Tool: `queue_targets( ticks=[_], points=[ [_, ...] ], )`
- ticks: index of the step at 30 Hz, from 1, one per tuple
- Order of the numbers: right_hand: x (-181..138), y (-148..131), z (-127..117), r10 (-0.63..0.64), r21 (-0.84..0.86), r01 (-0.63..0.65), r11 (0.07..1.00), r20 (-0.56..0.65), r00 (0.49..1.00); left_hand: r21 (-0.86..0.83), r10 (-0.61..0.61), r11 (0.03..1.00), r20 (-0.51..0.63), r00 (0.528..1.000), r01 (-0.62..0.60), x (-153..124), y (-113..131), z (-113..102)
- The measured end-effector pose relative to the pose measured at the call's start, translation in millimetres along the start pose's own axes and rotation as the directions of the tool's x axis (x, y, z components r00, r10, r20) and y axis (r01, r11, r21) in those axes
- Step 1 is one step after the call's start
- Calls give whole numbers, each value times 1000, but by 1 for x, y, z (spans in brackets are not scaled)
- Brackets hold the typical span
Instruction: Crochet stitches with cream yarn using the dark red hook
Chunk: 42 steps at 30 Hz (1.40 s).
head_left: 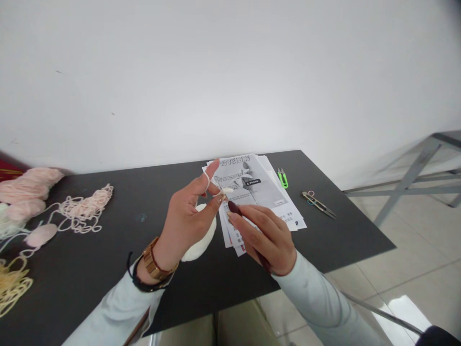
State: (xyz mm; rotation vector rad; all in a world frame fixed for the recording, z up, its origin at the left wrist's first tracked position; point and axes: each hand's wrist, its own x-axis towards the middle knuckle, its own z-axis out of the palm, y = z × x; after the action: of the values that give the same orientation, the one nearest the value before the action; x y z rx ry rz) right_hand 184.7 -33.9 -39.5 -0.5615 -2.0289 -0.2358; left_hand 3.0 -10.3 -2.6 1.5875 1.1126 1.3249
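My left hand (189,216) pinches a small piece of white crochet work (226,191) between thumb and fingers. A strand of white yarn (208,180) loops round its raised index finger. In my right hand (270,235) is a crochet hook (234,208) with a dark brown handle, its tip end close to the white piece. Whether the tip sits inside a stitch is too small to tell. Behind and below my left hand lies a white ball of yarn (202,244), partly hidden. Printed sheets (270,187) lie stacked under and beyond both hands.
On the black table (144,264), green thread snips (283,179) and metal snips (319,204) lie right of the papers. Pink yarn balls (30,185), loose pink yarn (88,209) and yellow yarn (12,286) are at the left. A white wall (162,86) stands behind.
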Motion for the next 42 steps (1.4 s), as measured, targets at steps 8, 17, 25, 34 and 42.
queue_targets(
  ticks=[8,17,25,34,42],
  points=[
    [4,-1,4,292,265,-235,935,-199,936,36,-80,996,90,993,77,3,-1,-5],
    [6,3,1,470,419,-336,844,-272,840,-225,-215,940,193,958,256,4,0,-6],
    [24,17,-15,576,549,-430,716,-118,809,-481,-309,720,422,852,500,5,2,-8],
    [39,40,-17,721,766,-563,308,198,664,-428,-352,686,514,783,589,3,5,-10],
    [29,46,8,746,751,-571,-332,579,328,-435,-291,780,383,877,449,2,-8,-4]
  ],
)
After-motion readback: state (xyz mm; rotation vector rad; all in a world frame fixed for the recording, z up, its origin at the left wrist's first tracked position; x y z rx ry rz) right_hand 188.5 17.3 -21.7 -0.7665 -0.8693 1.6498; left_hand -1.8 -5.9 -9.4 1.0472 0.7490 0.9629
